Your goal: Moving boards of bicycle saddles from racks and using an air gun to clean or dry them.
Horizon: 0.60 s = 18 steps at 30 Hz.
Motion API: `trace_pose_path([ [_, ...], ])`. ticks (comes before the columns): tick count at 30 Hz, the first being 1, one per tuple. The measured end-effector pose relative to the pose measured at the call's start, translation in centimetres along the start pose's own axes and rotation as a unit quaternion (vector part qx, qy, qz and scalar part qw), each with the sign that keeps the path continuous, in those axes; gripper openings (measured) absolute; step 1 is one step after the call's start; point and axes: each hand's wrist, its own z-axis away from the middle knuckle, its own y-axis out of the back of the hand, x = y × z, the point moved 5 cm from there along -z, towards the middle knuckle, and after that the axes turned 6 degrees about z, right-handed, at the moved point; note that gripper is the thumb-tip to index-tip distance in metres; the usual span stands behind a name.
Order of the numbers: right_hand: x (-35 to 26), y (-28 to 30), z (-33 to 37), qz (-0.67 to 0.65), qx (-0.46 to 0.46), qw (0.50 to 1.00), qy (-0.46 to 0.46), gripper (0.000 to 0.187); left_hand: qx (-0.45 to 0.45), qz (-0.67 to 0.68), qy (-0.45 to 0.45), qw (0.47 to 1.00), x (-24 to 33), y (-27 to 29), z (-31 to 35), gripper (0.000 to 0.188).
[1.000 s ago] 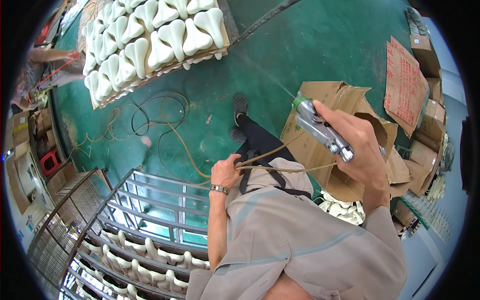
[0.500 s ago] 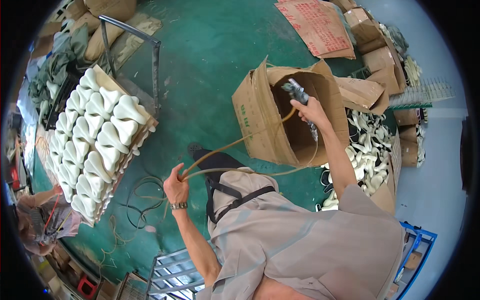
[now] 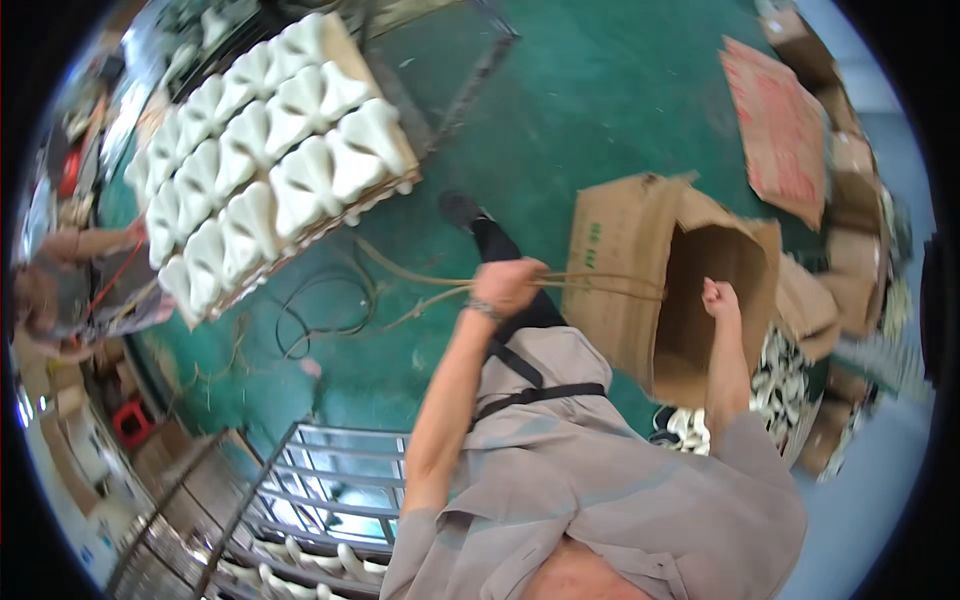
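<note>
My left hand (image 3: 508, 288) is closed round a yellowish hose (image 3: 590, 284), which runs doubled to the right, across the side of a big open cardboard box (image 3: 612, 300). The hose reaches the rim of the box's mouth, and its end is out of sight. At that mouth, my right hand (image 3: 718, 297) is closed in a fist, slightly blurred. Whatever it holds, if anything, cannot be made out. The tool with the metal nozzle is not visible now. More hose (image 3: 400, 272) trails left from my left hand to the floor.
White saddle-shaped pieces (image 3: 250, 150) stand in rows on a stacked board at left, with a co-worker's arm (image 3: 100, 240) beside it. A metal rack (image 3: 345, 470) stands lower left. Flattened cardboard (image 3: 775, 130) lies far right. Black-and-white pieces (image 3: 775, 385) are piled by the box.
The view has turned, shifting the scene. My left hand has come closer to the box along the hose. The nozzle tool, earlier in my right hand, is no longer visible.
</note>
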Motion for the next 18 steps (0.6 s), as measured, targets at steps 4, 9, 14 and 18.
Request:
trace_pose_path([
  [4, 3.8, -14.0, 1.1, 0.247, 0.112, 0.955, 0.120, 0.014, -0.161, 0.053, -0.025, 0.985, -1.5, -6.1, -4.1, 0.023],
  [9, 5.9, -38.7, 5.3, 0.612, 0.061, 0.657, 0.436, 0.029, -0.256, 0.153, -0.042, 0.954, -3.6, -10.3, -13.7, 0.041],
  [14, 21.9, -70.4, 0.8, 0.670, -0.222, 0.638, 0.308, 0.024, -0.098, 0.348, 0.075, 0.929, -16.7, -6.3, -19.9, 0.059],
  [18, 27.7, -91.1, -14.8, 0.646, -0.280, 0.574, 0.418, 0.033, 0.291, 0.534, 0.328, 0.723, -34.8, 0.2, -21.7, 0.034],
])
